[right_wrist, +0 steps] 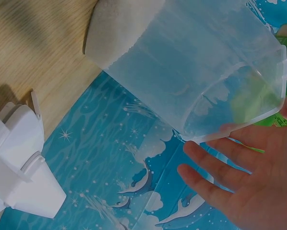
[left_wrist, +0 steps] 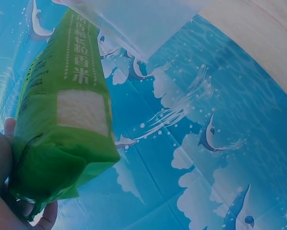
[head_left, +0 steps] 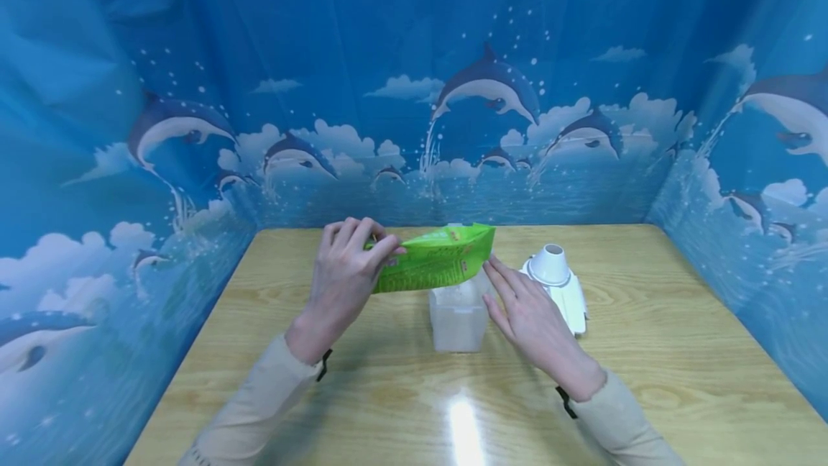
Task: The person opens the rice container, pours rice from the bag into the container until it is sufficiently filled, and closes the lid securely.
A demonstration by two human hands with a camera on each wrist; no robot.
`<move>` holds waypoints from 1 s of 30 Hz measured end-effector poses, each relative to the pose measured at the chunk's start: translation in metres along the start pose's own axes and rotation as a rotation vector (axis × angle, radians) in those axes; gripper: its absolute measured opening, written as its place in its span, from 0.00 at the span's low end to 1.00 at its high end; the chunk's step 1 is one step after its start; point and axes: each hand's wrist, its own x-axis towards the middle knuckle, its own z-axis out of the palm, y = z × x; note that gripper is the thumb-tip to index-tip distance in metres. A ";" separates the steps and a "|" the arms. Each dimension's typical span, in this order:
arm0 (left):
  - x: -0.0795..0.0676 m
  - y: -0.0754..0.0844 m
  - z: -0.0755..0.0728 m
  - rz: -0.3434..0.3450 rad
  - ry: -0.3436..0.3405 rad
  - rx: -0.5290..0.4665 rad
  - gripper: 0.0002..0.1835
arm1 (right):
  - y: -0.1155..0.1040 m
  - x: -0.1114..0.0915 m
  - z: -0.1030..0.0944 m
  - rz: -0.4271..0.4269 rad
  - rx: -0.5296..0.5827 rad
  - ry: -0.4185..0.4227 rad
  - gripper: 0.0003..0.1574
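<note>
A green rice bag (head_left: pixel 433 261) is held on its side above a clear plastic container (head_left: pixel 459 326), its right end over the container. My left hand (head_left: pixel 349 257) grips the bag's left end. In the left wrist view, a small window on the bag (left_wrist: pixel 81 110) shows white grains. White rice (right_wrist: pixel 122 28) lies in the bottom of the upright container. My right hand (head_left: pixel 530 315) has its fingers extended beside the container's rim and the bag's right end. Whether the fingertips touch the rim or the bag, I cannot tell.
A white plastic lid with a cone-shaped spout (head_left: pixel 552 265) lies on the wooden table (head_left: pixel 647 351), right of the container and behind my right hand. Blue dolphin-printed curtains (head_left: pixel 362 78) enclose the table at the back and sides.
</note>
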 end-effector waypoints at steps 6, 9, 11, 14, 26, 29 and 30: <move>0.001 -0.001 -0.002 0.001 0.003 -0.005 0.09 | 0.000 0.000 0.000 -0.001 0.000 0.004 0.35; 0.002 -0.003 -0.001 0.001 0.004 -0.011 0.09 | 0.000 -0.001 0.000 -0.001 -0.001 0.003 0.35; 0.002 -0.004 -0.001 0.000 0.004 -0.019 0.09 | 0.001 -0.001 0.001 0.000 -0.002 0.002 0.35; 0.002 -0.005 0.000 -0.001 0.001 -0.024 0.09 | 0.001 -0.001 0.001 0.000 -0.002 0.000 0.35; 0.005 -0.009 0.001 0.026 -0.016 -0.022 0.08 | 0.000 -0.001 0.001 -0.012 0.002 0.014 0.35; 0.006 -0.009 0.001 0.028 -0.016 -0.022 0.08 | 0.001 -0.001 0.001 -0.012 0.008 0.019 0.35; 0.006 -0.009 0.002 0.027 -0.018 -0.021 0.08 | 0.001 -0.001 0.001 -0.012 0.009 0.021 0.35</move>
